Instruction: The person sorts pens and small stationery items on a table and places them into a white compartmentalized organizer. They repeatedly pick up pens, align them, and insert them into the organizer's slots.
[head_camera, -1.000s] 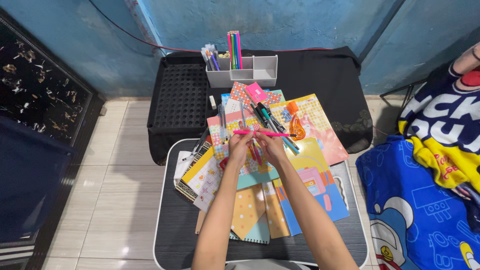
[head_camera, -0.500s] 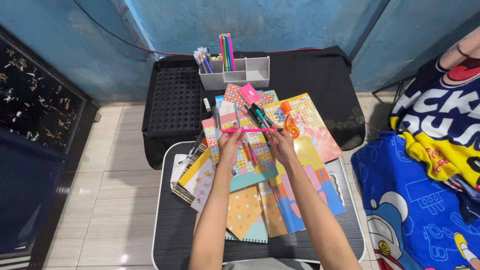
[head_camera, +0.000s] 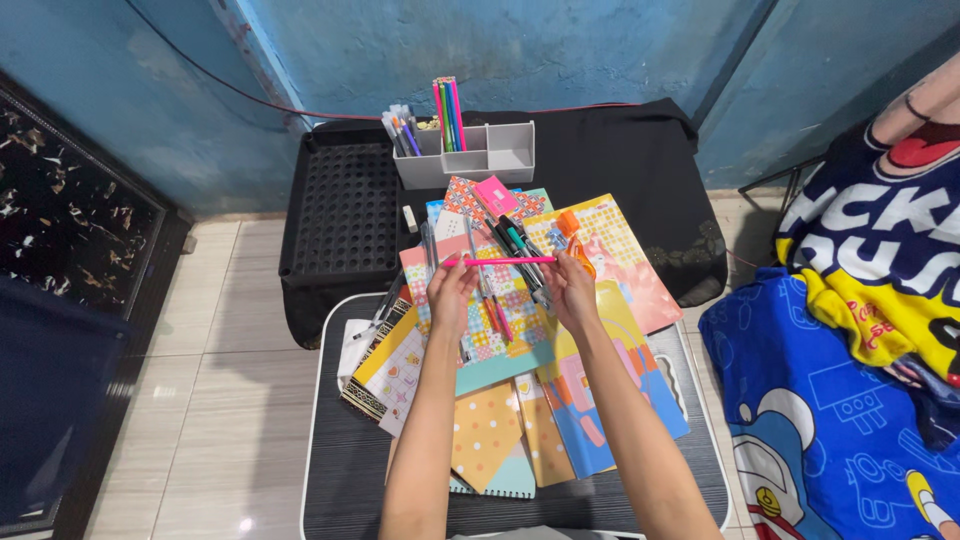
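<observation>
Pink pen held level above the notebook pile, one end pinched in the left hand, the other in the right hand. Both grips closed on it. More loose pens lie just beyond. Grey organizer with upright pens sits further back on the black cloth. Pile rests on the dark table.

We saw our left hand and right hand pinching a pink pen level between them, above patterned notebooks heaped on the black table, grey organiser of pens near the far edge.
</observation>
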